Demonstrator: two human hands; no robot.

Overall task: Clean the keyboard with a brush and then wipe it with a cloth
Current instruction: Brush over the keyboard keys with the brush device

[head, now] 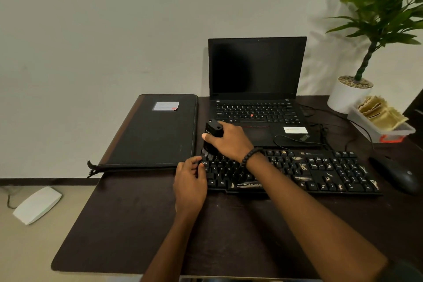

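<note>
A black keyboard (pixel 320 173) lies across the dark desk (pixel 137 224), with pale debris scattered over its right half. My right hand (pixel 231 142) grips a black brush (pixel 212 135) held upright, its bristles down on the keyboard's top left corner. My left hand (pixel 191 182) holds the keyboard's left edge, fingers curled round it. Folded yellow cloths (pixel 380 112) sit in a clear box at the far right.
An open black laptop (pixel 258 89) stands behind the keyboard, its cables trailing right. A black folder (pixel 151 130) lies at the left. A black mouse (pixel 398 174) rests right of the keyboard. A white plant pot (pixel 348 96) and clear plastic box (pixel 389 131) occupy the back right corner.
</note>
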